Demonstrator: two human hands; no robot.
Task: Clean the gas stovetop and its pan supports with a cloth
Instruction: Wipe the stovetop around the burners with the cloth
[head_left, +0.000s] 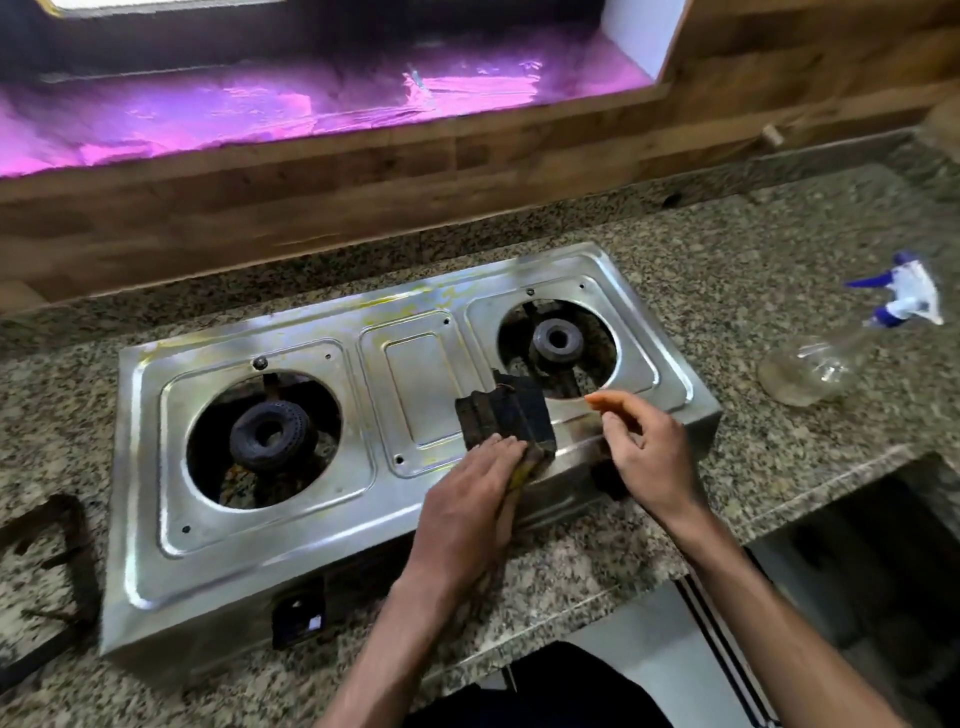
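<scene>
From the head camera, the steel stove (291, 530) sits on the speckled stone table (753, 249), its long side running left to right. Both burner holes are bare. One dark pan support (506, 413) stands tilted on edge on the stove's near right part, between the middle panel and the right burner (558, 338). The left hand (467, 512) lies flat, fingers pressed together on the support's near edge, with what looks like a yellowish cloth (522, 475) under them. The right hand (647, 457) hovers just right of it, fingers loosely curled, holding nothing. A second support (57, 561) lies on the table to the left. A spray bottle (836, 353) lies far right. The support is likely heavy, stiff and greasy; grip it by an outer bar.
</scene>
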